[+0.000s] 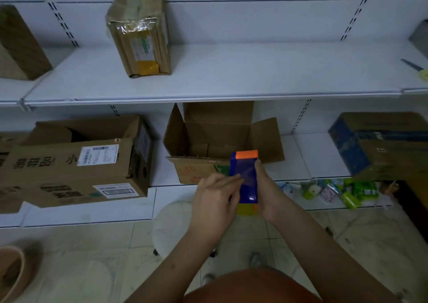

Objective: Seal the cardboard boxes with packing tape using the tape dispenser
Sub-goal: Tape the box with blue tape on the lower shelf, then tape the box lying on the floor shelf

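Right hand [264, 191] grips the tape dispenser [246, 180] just in front of the open box [222, 140] on the lower shelf [298, 161]; left hand [216, 198] pinches at the tape end. I'd peel a clean tab before closing flaps.

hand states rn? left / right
Left hand: pinching the tape end on the tape dispenser.
Right hand: gripping the tape dispenser's side.

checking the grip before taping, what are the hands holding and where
The right hand grips the tape dispenser along its right side. The left hand pinches at the tape on its face with the fingertips.
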`<move>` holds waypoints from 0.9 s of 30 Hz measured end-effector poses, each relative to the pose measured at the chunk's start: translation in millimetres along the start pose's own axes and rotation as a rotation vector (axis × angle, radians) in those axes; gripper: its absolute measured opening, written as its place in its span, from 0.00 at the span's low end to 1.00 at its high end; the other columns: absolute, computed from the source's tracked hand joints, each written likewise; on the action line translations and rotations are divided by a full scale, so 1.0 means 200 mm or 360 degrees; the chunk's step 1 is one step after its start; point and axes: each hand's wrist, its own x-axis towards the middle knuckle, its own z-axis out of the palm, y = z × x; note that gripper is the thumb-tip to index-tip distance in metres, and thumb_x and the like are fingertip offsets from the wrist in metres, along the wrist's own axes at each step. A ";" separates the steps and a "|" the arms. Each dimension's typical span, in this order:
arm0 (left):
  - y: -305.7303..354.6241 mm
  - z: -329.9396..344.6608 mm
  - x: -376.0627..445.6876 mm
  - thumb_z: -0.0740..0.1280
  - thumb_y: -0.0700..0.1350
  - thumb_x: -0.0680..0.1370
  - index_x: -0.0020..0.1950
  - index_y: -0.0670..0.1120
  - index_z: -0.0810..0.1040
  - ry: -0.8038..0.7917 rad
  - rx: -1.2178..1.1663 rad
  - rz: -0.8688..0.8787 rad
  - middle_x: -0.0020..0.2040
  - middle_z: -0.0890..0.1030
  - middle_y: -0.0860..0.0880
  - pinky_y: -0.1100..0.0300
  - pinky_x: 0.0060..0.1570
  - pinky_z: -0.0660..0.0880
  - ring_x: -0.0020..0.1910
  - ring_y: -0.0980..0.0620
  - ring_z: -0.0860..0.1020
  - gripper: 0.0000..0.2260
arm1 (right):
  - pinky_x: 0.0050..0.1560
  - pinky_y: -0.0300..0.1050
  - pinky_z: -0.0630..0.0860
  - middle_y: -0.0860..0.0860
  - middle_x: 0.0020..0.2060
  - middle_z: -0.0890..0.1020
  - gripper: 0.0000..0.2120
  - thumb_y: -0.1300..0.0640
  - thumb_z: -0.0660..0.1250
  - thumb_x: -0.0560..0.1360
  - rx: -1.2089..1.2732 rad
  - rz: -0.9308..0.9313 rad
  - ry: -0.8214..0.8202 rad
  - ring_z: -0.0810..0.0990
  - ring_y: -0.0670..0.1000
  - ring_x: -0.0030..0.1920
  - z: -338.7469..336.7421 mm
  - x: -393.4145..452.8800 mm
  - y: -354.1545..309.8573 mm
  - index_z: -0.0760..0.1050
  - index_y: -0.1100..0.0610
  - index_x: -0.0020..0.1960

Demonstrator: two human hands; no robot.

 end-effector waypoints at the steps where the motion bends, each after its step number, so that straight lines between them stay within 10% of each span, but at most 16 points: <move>1: 0.00 0.01 -0.01 0.63 0.47 0.78 0.59 0.50 0.83 -0.0040 0.0034 0.0027 0.57 0.84 0.55 0.53 0.46 0.76 0.53 0.53 0.78 0.14 | 0.51 0.50 0.78 0.60 0.57 0.82 0.28 0.36 0.57 0.78 0.0067 -0.0010 -0.0079 0.81 0.56 0.53 0.00 -0.01 0.00 0.74 0.58 0.64; 8: -0.01 0.08 -0.12 0.63 0.42 0.77 0.78 0.45 0.64 -0.0344 -0.0013 0.0056 0.76 0.68 0.51 0.53 0.63 0.75 0.71 0.49 0.67 0.29 | 0.43 0.44 0.77 0.57 0.45 0.83 0.13 0.58 0.65 0.78 -0.0049 -0.0101 -0.0022 0.82 0.52 0.44 0.00 0.01 0.00 0.76 0.62 0.60; 14: -0.16 0.10 -0.25 0.58 0.46 0.82 0.81 0.49 0.41 -0.0824 -0.0125 0.0068 0.80 0.38 0.56 0.67 0.76 0.48 0.77 0.65 0.39 0.33 | 0.45 0.47 0.77 0.55 0.43 0.81 0.12 0.54 0.67 0.79 -0.0188 -0.0175 0.0335 0.80 0.53 0.41 -0.05 0.14 -0.05 0.74 0.60 0.58; 21: -0.48 0.07 -0.15 0.70 0.41 0.76 0.74 0.46 0.70 -0.0329 0.0123 -0.0034 0.73 0.72 0.46 0.56 0.67 0.68 0.69 0.47 0.72 0.26 | 0.40 0.44 0.74 0.54 0.40 0.79 0.16 0.51 0.68 0.78 -0.0433 -0.0316 0.0515 0.77 0.52 0.40 -0.23 0.23 -0.12 0.73 0.62 0.58; 27: -0.63 0.16 0.24 0.76 0.45 0.69 0.77 0.42 0.64 -0.0248 0.0540 -0.0214 0.72 0.70 0.41 0.44 0.70 0.66 0.71 0.41 0.68 0.39 | 0.48 0.49 0.74 0.56 0.43 0.79 0.20 0.51 0.68 0.78 -0.0399 -0.0357 0.0728 0.77 0.54 0.42 -0.42 0.33 -0.12 0.73 0.64 0.61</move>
